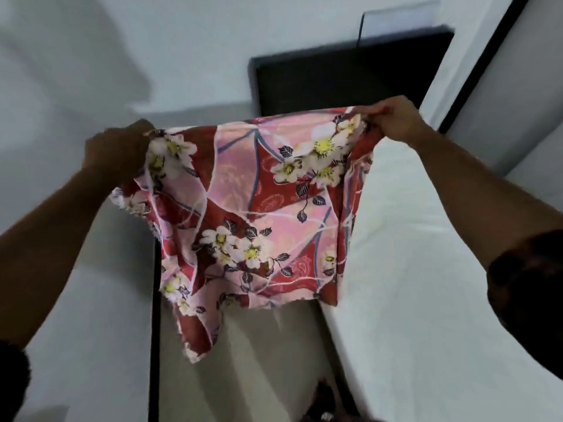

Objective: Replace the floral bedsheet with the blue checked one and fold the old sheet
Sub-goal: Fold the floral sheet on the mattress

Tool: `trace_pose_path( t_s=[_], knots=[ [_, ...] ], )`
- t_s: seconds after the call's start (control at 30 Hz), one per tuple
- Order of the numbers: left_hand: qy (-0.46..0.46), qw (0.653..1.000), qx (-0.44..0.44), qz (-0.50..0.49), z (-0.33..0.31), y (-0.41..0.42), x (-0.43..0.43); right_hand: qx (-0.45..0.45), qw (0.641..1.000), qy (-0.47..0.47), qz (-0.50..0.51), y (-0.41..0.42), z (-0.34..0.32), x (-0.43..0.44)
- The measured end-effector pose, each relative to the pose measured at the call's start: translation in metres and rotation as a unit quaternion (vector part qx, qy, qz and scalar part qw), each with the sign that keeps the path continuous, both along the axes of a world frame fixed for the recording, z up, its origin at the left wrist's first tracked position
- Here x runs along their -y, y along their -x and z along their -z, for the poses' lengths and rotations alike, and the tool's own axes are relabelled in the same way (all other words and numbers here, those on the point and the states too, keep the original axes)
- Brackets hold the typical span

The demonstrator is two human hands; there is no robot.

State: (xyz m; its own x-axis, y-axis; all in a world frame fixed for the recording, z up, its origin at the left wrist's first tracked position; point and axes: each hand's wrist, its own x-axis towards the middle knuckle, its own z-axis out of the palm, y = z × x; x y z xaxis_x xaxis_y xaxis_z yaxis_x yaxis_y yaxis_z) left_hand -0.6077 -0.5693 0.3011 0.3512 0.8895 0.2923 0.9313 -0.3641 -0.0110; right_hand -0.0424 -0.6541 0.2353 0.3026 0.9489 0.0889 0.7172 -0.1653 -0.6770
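You hold the red and pink floral bedsheet (pixel 259 208), folded down to a small panel printed with white blossoms, up in the air before you. Your left hand (pixel 118 153) grips its upper left corner, fingers curled round the cloth. Your right hand (pixel 393 117) pinches the upper right corner, slightly higher. The lower edge hangs free and uneven. The white mattress (pixel 426 254) lies to your right, and the dark flat headboard (pixel 335 80) stands behind the sheet against the pale wall (pixel 152 41).
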Motion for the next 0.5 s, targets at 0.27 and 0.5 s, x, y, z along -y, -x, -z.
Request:
trace_pose_path(
  t_s=[0.27,0.5],
  knots=[
    [-0.132,0.986,0.091,0.033,-0.097,-0.119,-0.046,-0.073,0.984,-0.150,0.059,-0.063,-0.161,-0.012],
    [-0.100,0.980,0.079,0.150,-0.032,-0.195,-0.017,-0.031,0.991,-0.066,0.111,-0.129,-0.105,0.069]
  ],
)
